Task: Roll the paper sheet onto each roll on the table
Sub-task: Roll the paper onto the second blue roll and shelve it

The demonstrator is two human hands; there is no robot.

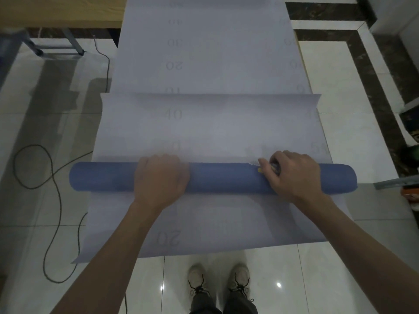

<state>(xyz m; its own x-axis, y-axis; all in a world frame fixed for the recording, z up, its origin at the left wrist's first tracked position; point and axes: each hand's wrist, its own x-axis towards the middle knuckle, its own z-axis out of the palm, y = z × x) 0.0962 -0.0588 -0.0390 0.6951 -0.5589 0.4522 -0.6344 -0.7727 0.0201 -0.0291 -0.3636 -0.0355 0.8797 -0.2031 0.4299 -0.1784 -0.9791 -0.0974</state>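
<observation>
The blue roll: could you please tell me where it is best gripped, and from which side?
Grip the blue roll from above, hands spread toward both ends, fingers curled over its far side as the left hand does: it lies crosswise on the paper sheet, long and round.

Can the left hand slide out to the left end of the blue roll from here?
Probably yes: the left hand holds the blue roll just left of its middle, and the stretch out to that end lies bare.

Fingers of the right hand [294,175] hide most of a small yellow-tipped object [260,170], too blurred to identify.
</observation>
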